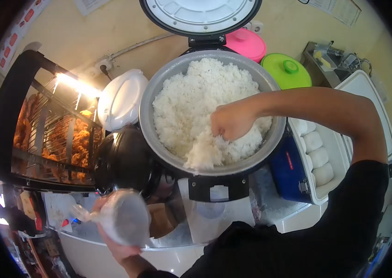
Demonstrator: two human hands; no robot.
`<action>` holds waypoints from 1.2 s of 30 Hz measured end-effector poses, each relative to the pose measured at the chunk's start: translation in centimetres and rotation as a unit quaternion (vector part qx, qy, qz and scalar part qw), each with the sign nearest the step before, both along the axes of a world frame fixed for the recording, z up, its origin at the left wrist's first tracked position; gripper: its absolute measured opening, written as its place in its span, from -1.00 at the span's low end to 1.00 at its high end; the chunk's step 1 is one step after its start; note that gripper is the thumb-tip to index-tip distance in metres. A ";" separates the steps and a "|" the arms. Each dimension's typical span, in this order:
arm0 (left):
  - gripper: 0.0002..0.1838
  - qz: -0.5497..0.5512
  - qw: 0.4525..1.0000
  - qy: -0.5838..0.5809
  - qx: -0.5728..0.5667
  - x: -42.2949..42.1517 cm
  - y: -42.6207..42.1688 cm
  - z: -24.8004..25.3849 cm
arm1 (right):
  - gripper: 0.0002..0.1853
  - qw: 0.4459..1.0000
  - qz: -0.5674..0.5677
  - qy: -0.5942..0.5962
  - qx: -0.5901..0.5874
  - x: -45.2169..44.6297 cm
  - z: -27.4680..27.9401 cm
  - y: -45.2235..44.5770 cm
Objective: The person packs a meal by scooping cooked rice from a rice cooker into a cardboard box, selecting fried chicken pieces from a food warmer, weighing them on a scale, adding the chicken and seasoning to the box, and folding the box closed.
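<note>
"Down in that big metal pot there's a serious heap of rice. What's the right hand doing over it?"

"Curled into a fist, right over the rice, a bit right of the middle. Can't tell if there's a handle inside it, since the fingers hide whatever's in there. A blurry clump of rice shows just beside it, close to the near rim."

"And the left hand?"

"Off to the lower left, outside the pot, wrapped around a round whitish item. Looks kinda see-through, but it's too blurred to say exactly what it is. Just to the right of that there's a brown paper box, on the metal surface."

"Okay, and what's packed around the pot?"

"Cooker lid is standing up behind it. White lid on the left, shiny black container just below that, then a lit display case of fried food farther left. Behind on the right there's a pink lid and a green lid side by side. Nearer, on the right, a blue cooler sits open with round white packs lined up inside."
</note>
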State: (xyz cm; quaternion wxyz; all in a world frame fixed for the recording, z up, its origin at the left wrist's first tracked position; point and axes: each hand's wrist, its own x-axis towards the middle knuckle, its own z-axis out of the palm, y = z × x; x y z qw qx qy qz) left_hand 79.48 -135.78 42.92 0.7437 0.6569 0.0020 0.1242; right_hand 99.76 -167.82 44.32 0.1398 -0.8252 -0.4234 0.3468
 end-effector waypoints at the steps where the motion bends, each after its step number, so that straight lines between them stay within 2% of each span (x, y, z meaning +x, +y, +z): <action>1: 0.25 -0.001 0.997 -0.031 0.067 0.5 -0.9 1.2 | -0.91 1.000 0.011 -0.008 -0.012 -0.5 0.0 0.8; 2: 0.18 -0.019 0.995 -0.030 0.093 1.0 -2.9 2.6 | -0.90 1.000 0.012 -0.013 0.026 -0.8 -0.1 0.8; 3: 0.12 -0.036 0.984 0.030 0.173 0.9 -2.8 2.3 | -0.90 0.998 0.013 -0.021 0.065 -0.9 -0.4 0.5; 4: 0.04 -0.068 0.934 -0.143 0.321 3.2 -3.4 2.3 | -0.89 0.994 0.016 -0.030 0.101 -0.9 -0.7 0.1; 5: -0.04 -0.089 0.880 -0.148 0.442 4.1 -4.6 3.3 | -0.89 0.996 -0.007 -0.001 0.093 -0.8 -1.0 -0.3; 6: -0.15 -0.125 0.866 -0.123 0.469 5.1 -6.2 4.2 | -0.90 0.996 -0.033 0.028 0.084 -0.7 -1.4 -0.9; 8: -0.29 -0.131 0.781 -0.240 0.561 7.4 -8.6 3.3 | -0.91 0.988 -0.094 0.104 0.061 -0.7 -0.9 -1.8; 10: -0.25 -0.106 0.748 -0.231 0.613 9.1 -11.8 2.2 | -0.92 0.966 -0.167 0.192 0.045 -0.7 0.5 -2.3; 13: -0.22 -0.123 0.799 -0.194 0.555 12.2 -14.8 0.6 | -0.91 0.983 -0.155 0.087 -0.036 0.9 5.0 -2.6; 15: -0.24 -0.187 0.919 -0.098 0.332 14.6 -15.0 0.0 | -0.85 0.981 -0.152 -0.048 -0.111 0.7 10.1 -1.8; 17: -0.30 -0.234 0.967 -0.007 0.098 16.2 -15.2 0.7 | -0.77 0.941 -0.102 -0.243 -0.211 1.3 13.7 -0.4; 19: -0.37 -0.251 0.956 0.078 -0.128 16.5 -14.9 1.2 | -0.77 0.930 -0.110 -0.280 -0.212 0.8 15.8 0.3; 21: -0.37 -0.250 0.938 0.104 -0.218 16.4 -15.0 2.3 | -0.77 0.906 -0.112 -0.342 -0.223 -1.6 18.0 1.1; 23: -0.33 -0.249 0.912 0.123 -0.303 16.0 -14.9 3.0 | -0.78 0.887 -0.144 -0.420 -0.125 -4.3 18.8 0.9; 26: -0.26 -0.208 0.915 0.109 -0.328 16.0 -15.4 2.7 | -0.74 0.848 -0.160 -0.503 -0.040 -4.8 15.8 -0.2; 28: -0.21 -0.164 0.915 0.071 -0.362 15.8 -16.4 3.0 | -0.71 0.816 -0.165 -0.554 -0.023 -4.7 10.3 0.0; 30: -0.19 -0.141 0.911 0.047 -0.384 16.1 -16.7 3.3 | -0.69 0.774 -0.152 -0.611 0.066 -5.4 6.4 -0.3; 32: -0.19 -0.136 0.906 0.037 -0.398 16.6 -16.3 3.5 | -0.70 0.715 -0.129 -0.677 0.117 -5.1 6.7 -1.3; 35: -0.22 -0.168 0.889 0.073 -0.420 16.7 -15.7 4.0 | -0.78 0.697 -0.190 -0.646 0.247 -4.1 8.9 -3.0; 36: -0.23 -0.186 0.888 0.073 -0.413 16.7 -15.4 4.1 | -0.81 0.726 -0.230 -0.597 0.253 -3.9 9.3 -3.4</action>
